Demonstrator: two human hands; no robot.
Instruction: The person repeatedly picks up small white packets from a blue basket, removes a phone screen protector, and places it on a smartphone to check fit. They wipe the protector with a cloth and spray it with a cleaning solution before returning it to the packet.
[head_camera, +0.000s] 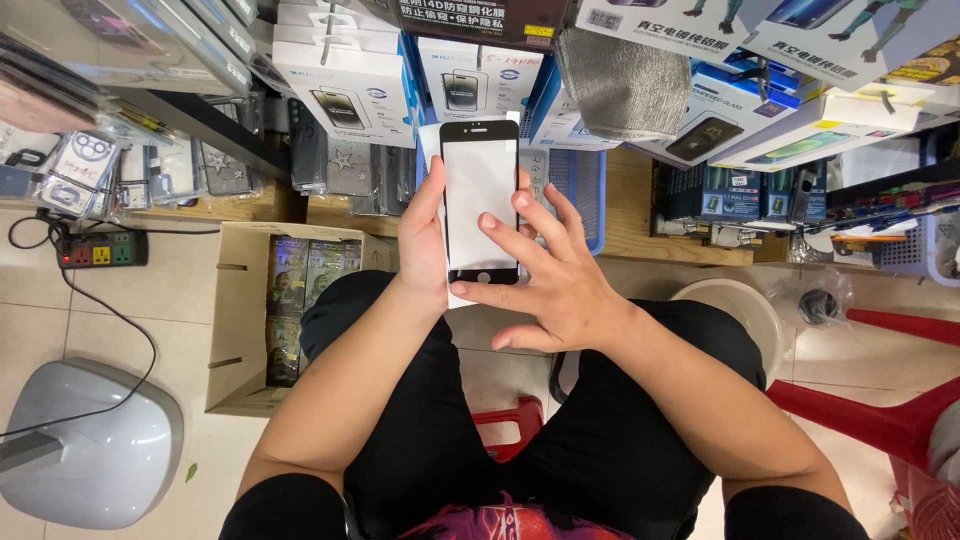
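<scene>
Left hand grips black-framed screen protector; right hand rests open-fingered on it.

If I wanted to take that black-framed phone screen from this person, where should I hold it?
Probably by the two long side edges near the top of the phone screen, coming from above. It is thin and flat, the left hand cradles its lower left edge, and the right hand has fingers on its lower face; the upper half is free.

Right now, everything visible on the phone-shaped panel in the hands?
The panel is a flat, upright rectangle: black border, white centre, speaker slot on top, round button mark at the bottom. It looks like glass. The left hand holds its left edge; the right hand touches its front and right edge, over a white sheet.
</scene>
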